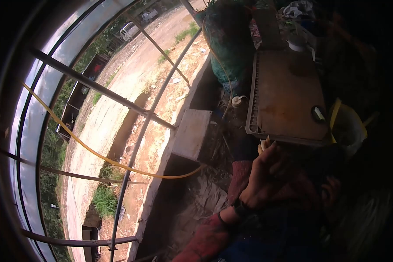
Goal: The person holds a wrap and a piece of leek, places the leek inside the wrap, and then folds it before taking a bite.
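My left hand (pixel 264 174), with a dark band at the wrist and a red sleeve, is raised near the close edge of a worn brown board-like table (pixel 288 96). Its fingers are curled, and pale slim pieces (pixel 263 146) stick out past them; their kind I cannot make out. My right hand (pixel 331 190) lies in deep shadow to the right, its fingers hardly visible. On the table's right side rests a small dark object with a pale green-white streak (pixel 318 114).
A yellow-rimmed bucket (pixel 351 126) stands right of the table. Behind are a bulging green net sack (pixel 227 48) and a white cup-like container (pixel 297 43). A pale box (pixel 192 135), metal bars (pixel 148 113) and a yellow hose (pixel 118 163) are at left.
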Available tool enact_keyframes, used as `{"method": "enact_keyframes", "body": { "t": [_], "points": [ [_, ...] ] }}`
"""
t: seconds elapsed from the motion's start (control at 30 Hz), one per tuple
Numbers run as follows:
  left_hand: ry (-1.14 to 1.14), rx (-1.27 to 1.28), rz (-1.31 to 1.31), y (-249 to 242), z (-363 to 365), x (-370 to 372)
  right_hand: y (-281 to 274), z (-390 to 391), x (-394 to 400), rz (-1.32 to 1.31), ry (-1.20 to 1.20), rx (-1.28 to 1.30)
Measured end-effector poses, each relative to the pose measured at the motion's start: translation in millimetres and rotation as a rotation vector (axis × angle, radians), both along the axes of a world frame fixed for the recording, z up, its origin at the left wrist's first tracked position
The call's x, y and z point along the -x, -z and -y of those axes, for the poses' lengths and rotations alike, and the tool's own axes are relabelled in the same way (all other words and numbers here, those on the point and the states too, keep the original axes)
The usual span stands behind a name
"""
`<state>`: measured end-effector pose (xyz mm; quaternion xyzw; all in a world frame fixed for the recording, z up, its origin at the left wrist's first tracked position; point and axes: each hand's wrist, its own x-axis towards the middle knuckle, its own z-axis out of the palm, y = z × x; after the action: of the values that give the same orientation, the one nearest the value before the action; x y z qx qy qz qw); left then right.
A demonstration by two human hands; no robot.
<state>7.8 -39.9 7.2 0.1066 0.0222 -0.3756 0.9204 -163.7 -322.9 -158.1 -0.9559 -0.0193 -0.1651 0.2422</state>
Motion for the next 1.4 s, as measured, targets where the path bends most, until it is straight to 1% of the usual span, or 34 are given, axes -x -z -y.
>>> {"method": "enact_keyframes", "body": {
  "t": [0.1, 0.2, 0.3, 0.4, 0.5, 0.7, 0.8, 1.0, 1.1, 1.3, 1.4],
  "points": [
    [0.03, 0.084, 0.062, 4.7, -0.2, -0.1, -2.9, 0.8, 0.7, -0.004, -0.031, 0.021],
    [0.04, 0.103, 0.075, 5.2, -0.3, 1.1, -4.4, 1.2, 0.6, 0.007, -0.027, 0.025],
    [0.029, 0.058, 0.037, -0.3, 0.2, 4.0, -1.3, 2.9, 0.0, 0.021, -0.026, 0.026],
    [-0.034, -0.001, -0.1, -16.1, 4.7, 10.2, 4.8, 3.3, 2.3, 0.031, -0.012, 0.022],
    [-0.009, 0.046, -0.014, -9.4, 4.4, 7.5, 8.2, 3.0, 1.1, 0.046, -0.011, 0.013],
    [-0.009, 0.053, -0.004, -9.7, 6.4, 9.1, 3.2, 6.9, -0.7, 0.041, -0.004, 0.04],
    [0.036, 0.084, 0.051, -0.9, 4.3, 6.4, 6.4, 4.5, -2.5, 0.074, 0.017, 0.03],
    [0.034, 0.032, 0.025, -5.8, 2.8, 7.1, 10.6, 4.6, -4.3, 0.09, 0.026, 0.014],
    [0.036, 0.079, 0.075, -1.8, 3.1, 6.0, 12.5, 5.9, -4.8, 0.093, 0.022, 0.016],
    [0.051, 0.121, 0.06, -3.3, 2.5, 6.7, 16.1, 4.8, -2.4, 0.101, 0.039, 0.009],
    [0.032, 0.064, 0.002, -8.4, 1.4, 8.8, 14.0, 3.9, -3.3, 0.107, 0.041, 0.012]
  ]
}}
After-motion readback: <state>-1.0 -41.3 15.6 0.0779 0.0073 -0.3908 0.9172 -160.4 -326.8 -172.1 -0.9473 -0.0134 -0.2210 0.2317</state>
